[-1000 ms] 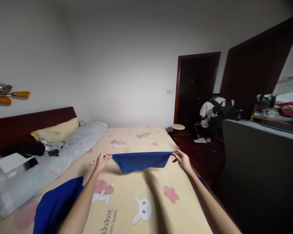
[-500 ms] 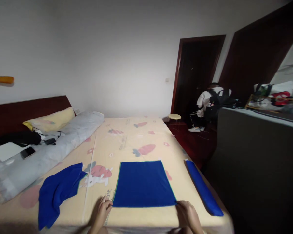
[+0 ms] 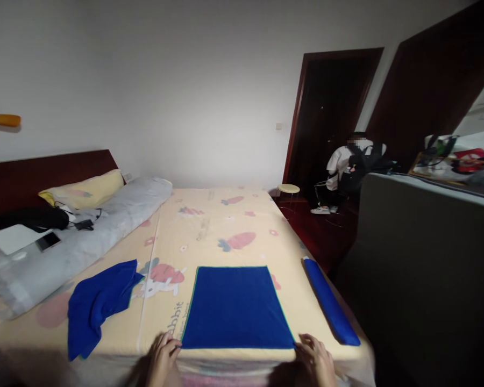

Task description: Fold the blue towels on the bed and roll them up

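A blue cloth [image 3: 236, 306] with thin green edging lies spread flat on the bed, its near edge close to the bed's front edge. My left hand [image 3: 165, 352] pinches the near left corner between thumb and fingers. At the near right corner, my right hand [image 3: 315, 356] has its fingertips closed on the fabric. Off to the left lies a second blue cloth [image 3: 100, 306], crumpled and partly folded over itself. A long, narrow blue roll [image 3: 331, 303] rests along the right side of the bed, apart from my right hand.
The bed's patterned sheet [image 3: 205, 236] lies under everything. A grey rolled quilt [image 3: 116, 226] holds a phone [image 3: 48, 241] and a white flat object [image 3: 18, 239]. A dark panel [image 3: 419, 269] stands right of the bed. A person [image 3: 339, 166] sits near the door, by a stool [image 3: 289, 189].
Both hands have drawn the flat cloth toward me, bringing its near edge closer to the bed's front edge. The view has shifted slightly. The crumpled cloth and the roll stay in place on the bed.
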A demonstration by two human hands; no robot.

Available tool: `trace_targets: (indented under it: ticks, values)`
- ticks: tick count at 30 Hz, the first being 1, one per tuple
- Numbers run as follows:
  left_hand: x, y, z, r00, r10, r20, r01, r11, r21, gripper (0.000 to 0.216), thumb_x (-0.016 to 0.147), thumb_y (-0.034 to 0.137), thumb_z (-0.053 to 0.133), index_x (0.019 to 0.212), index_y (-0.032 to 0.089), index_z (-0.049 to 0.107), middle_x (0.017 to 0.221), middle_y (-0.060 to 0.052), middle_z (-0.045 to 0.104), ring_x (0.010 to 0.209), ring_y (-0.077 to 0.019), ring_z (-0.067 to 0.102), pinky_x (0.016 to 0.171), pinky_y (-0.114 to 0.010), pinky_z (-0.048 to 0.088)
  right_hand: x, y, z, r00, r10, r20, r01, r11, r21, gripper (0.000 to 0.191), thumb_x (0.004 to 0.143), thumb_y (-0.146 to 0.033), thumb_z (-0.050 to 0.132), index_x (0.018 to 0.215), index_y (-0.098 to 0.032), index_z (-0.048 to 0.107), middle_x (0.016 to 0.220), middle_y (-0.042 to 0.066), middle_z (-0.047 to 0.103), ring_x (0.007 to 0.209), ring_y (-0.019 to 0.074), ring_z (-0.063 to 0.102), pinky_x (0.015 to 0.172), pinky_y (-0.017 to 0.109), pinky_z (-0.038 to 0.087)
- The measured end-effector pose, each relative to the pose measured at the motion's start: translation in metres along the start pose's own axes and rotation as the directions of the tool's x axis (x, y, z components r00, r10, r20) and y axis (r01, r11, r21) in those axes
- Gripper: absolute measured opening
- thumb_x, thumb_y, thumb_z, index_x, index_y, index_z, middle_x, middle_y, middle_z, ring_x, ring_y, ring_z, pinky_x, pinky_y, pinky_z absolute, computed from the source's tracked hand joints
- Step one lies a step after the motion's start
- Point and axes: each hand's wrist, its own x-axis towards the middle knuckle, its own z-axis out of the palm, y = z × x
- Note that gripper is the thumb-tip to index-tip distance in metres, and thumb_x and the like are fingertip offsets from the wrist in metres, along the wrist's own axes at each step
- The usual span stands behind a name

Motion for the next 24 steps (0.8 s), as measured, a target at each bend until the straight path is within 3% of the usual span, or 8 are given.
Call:
trace_targets:
  ticks: [6,10,12,14,16,17,20,24]
  values:
    - [-0.01,0.008,0.0,0.99,-0.139,-0.036,0.136,0.988,-0.07,0.024,0.068,0.015,0.057,0.075,0.031,0.073,0.088,-0.002,0.071,0.092,-0.0253,0.064,0.081,-0.041,0.051,0.002,-0.001,-0.005,0.998,0.063,-0.011,-0.063,0.998,-0.003,0.031,0.077,-0.05,0.051,0.083,-0.034,0.076,0.12,0.008,0.068,0.109,0.0338,0.063,0.086,0.052,0.05]
    - [0.012,0.048,0.013,0.961,-0.274,-0.043,0.226,0.865,-0.448,0.037,0.064,0.022,0.057,0.097,0.03,0.073,0.109,-0.005,0.071,0.112,-0.0288,0.06,0.1,-0.048,0.045,0.028,-0.038,-0.002,0.979,0.201,0.036,-0.2,0.903,0.379,0.04,0.073,-0.055,0.057,0.096,-0.028,0.075,0.129,0.011,0.063,0.121,0.0346,0.056,0.103,0.056,0.041]
    - [0.032,0.084,0.028,0.94,-0.315,0.13,0.303,0.6,-0.741,0.041,0.068,0.031,0.056,0.106,0.027,0.071,0.119,-0.008,0.069,0.118,-0.0295,0.058,0.103,-0.049,0.043,0.042,-0.078,0.014,0.939,0.317,0.137,-0.323,0.667,0.672,0.048,0.069,-0.058,0.063,0.101,-0.024,0.073,0.123,0.012,0.067,0.122,0.0331,0.056,0.107,0.051,0.04]
    - [0.052,0.123,0.049,0.893,-0.262,0.367,0.406,0.113,-0.907,0.046,0.075,0.039,0.049,0.115,0.024,0.068,0.129,-0.011,0.065,0.124,-0.0287,0.055,0.106,-0.049,0.042,0.051,-0.124,0.041,0.868,0.349,0.352,-0.448,0.246,0.86,0.054,0.066,-0.056,0.069,0.107,-0.021,0.071,0.12,0.012,0.068,0.118,0.0324,0.059,0.104,0.05,0.044]
    - [0.064,0.153,0.073,0.838,-0.194,0.51,0.445,-0.298,-0.845,0.047,0.077,0.038,0.045,0.114,0.02,0.068,0.136,-0.013,0.059,0.131,-0.0267,0.049,0.11,-0.045,0.039,0.053,-0.165,0.073,0.803,0.318,0.503,-0.481,-0.152,0.864,0.054,0.063,-0.049,0.075,0.107,-0.019,0.069,0.116,0.011,0.07,0.118,0.0304,0.059,0.106,0.048,0.043]
    - [0.066,0.161,0.085,0.809,-0.187,0.558,0.443,-0.43,-0.786,0.046,0.077,0.036,0.045,0.112,0.019,0.069,0.138,-0.013,0.057,0.134,-0.0251,0.045,0.112,-0.043,0.037,0.051,-0.18,0.088,0.782,0.308,0.542,-0.476,-0.267,0.838,0.053,0.059,-0.045,0.078,0.104,-0.019,0.069,0.115,0.01,0.07,0.12,0.0291,0.058,0.108,0.046,0.041]
    - [0.057,0.154,0.115,0.746,-0.189,0.638,0.42,-0.61,-0.672,0.044,0.078,0.034,0.043,0.109,0.018,0.071,0.14,-0.013,0.056,0.14,-0.022,0.036,0.116,-0.04,0.031,0.039,-0.194,0.116,0.725,0.311,0.615,-0.486,-0.402,0.776,0.052,0.047,-0.036,0.085,0.095,-0.021,0.069,0.108,0.007,0.073,0.12,0.028,0.058,0.111,0.044,0.038]
    - [0.031,0.098,0.13,0.837,-0.04,0.546,0.394,-0.648,-0.652,0.047,0.087,0.043,0.039,0.115,0.021,0.069,0.141,-0.011,0.055,0.144,-0.0215,0.024,0.121,-0.044,0.018,0.027,-0.156,0.108,0.69,0.332,0.643,-0.504,-0.419,0.756,0.057,0.047,-0.036,0.086,0.099,-0.022,0.067,0.105,0.008,0.074,0.114,0.0275,0.062,0.11,0.047,0.038]
